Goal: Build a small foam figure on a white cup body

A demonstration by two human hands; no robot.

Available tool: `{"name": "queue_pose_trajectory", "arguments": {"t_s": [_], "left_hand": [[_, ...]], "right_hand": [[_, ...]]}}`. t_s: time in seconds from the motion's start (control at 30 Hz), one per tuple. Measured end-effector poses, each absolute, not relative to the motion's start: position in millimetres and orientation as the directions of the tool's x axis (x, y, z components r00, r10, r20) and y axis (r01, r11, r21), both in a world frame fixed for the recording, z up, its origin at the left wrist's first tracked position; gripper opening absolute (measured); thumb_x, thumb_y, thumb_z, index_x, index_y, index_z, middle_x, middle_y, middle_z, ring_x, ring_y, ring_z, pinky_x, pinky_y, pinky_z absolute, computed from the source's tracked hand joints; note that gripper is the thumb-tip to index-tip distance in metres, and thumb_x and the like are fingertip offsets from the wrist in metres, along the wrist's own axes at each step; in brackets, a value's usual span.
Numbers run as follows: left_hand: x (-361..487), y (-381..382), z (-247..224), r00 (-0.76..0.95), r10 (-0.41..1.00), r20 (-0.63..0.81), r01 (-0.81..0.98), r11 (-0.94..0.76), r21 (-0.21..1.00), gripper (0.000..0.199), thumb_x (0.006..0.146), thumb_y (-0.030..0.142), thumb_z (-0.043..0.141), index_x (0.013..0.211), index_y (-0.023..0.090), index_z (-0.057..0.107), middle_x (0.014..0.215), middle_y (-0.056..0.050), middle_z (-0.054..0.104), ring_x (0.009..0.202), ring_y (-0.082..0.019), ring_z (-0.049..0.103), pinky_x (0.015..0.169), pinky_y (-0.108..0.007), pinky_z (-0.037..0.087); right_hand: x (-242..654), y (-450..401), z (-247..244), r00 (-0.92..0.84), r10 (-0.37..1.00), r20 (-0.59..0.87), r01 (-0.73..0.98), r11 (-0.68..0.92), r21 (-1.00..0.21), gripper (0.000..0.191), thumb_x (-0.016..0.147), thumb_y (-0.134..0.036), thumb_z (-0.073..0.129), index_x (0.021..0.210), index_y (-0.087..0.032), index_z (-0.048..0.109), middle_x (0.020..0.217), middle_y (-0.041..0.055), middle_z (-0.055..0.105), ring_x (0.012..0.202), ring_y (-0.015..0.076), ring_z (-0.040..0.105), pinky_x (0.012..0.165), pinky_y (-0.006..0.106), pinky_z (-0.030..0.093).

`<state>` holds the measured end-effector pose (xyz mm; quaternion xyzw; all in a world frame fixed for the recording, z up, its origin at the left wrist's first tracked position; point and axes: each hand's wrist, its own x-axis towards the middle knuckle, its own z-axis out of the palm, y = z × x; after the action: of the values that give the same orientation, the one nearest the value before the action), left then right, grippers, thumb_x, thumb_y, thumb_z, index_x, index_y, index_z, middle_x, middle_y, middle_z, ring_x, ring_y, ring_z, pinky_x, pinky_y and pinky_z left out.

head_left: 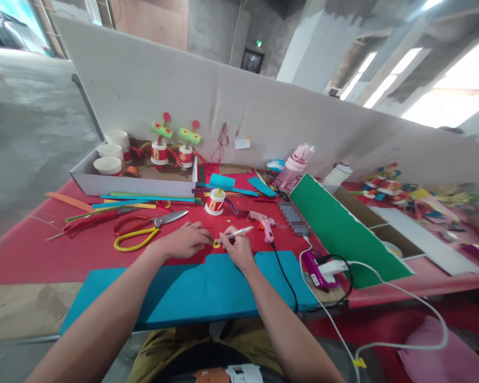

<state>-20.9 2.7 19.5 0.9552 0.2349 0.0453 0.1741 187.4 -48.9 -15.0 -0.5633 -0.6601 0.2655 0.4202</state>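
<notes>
My right hand (239,249) is closed around a pen (241,232), its tip down at a small yellow disc (216,243) with a dark centre. My left hand (188,239) lies palm down on the red tabletop just left of that disc, fingers loosely extended. Another small yellow piece (201,247) shows by its fingertips. Behind both hands stands an upturned white and red paper cup (215,203) with coiled dark paper arms. Blue paper sheets (175,290) lie under my forearms.
Left are scissors (154,231), pliers (90,221) and paper strips (127,203). A white box (135,187) holds cups and finished figures. On the right are a pink glue gun (265,224), a blurred-out device (294,217), a purple power strip (319,271), cables and a green-sided box (343,234).
</notes>
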Motion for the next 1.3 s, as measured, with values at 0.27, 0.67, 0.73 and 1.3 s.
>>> {"name": "queue_pose_trajectory", "arguments": {"t_s": [0.27, 0.67, 0.73, 1.3], "left_hand": [[-20.5, 1.7, 19.8, 0.883, 0.468, 0.016, 0.433, -0.829, 0.354, 0.041, 0.088, 0.012, 0.045, 0.12, 0.029, 0.064, 0.123, -0.002, 0.065, 0.102, -0.022, 0.049, 0.091, -0.035, 0.036], [-21.1, 3.5, 18.0, 0.886, 0.464, 0.014, 0.43, -0.83, 0.355, 0.042, 0.088, 0.012, 0.045, 0.121, 0.03, 0.064, 0.124, -0.001, 0.064, 0.102, -0.023, 0.049, 0.09, -0.035, 0.037], [-21.1, 3.5, 18.3, 0.887, 0.462, 0.013, 0.428, -0.832, 0.353, 0.042, 0.088, 0.011, 0.044, 0.121, 0.029, 0.064, 0.124, -0.002, 0.064, 0.103, -0.023, 0.049, 0.09, -0.035, 0.037], [-20.8, 3.9, 18.6, 0.89, 0.456, 0.012, 0.425, -0.837, 0.346, 0.042, 0.088, 0.012, 0.044, 0.12, 0.029, 0.065, 0.125, -0.002, 0.064, 0.102, -0.022, 0.049, 0.093, -0.036, 0.037]], "right_hand": [[186.8, -49.3, -13.2, -0.014, 0.971, 0.239, 0.51, 0.213, -0.834, 0.025, 0.088, -0.043, 0.05, 0.073, -0.022, 0.052, 0.06, -0.0006, 0.063, 0.058, 0.0158, 0.06, 0.056, 0.023, 0.042], [186.9, -50.1, -13.4, -0.028, 0.974, 0.226, 0.498, 0.21, -0.841, 0.026, 0.088, -0.043, 0.05, 0.072, -0.022, 0.051, 0.057, -0.0015, 0.06, 0.054, 0.0151, 0.057, 0.054, 0.023, 0.04], [187.2, -50.4, -13.1, -0.026, 0.974, 0.223, 0.503, 0.206, -0.839, 0.027, 0.088, -0.043, 0.049, 0.072, -0.022, 0.051, 0.057, -0.0017, 0.059, 0.054, 0.0148, 0.056, 0.054, 0.023, 0.04], [188.4, -49.1, -14.3, -0.034, 0.974, 0.223, 0.49, 0.21, -0.846, 0.025, 0.088, -0.042, 0.05, 0.073, -0.022, 0.052, 0.058, -0.002, 0.059, 0.054, 0.0151, 0.056, 0.054, 0.023, 0.039]]}}
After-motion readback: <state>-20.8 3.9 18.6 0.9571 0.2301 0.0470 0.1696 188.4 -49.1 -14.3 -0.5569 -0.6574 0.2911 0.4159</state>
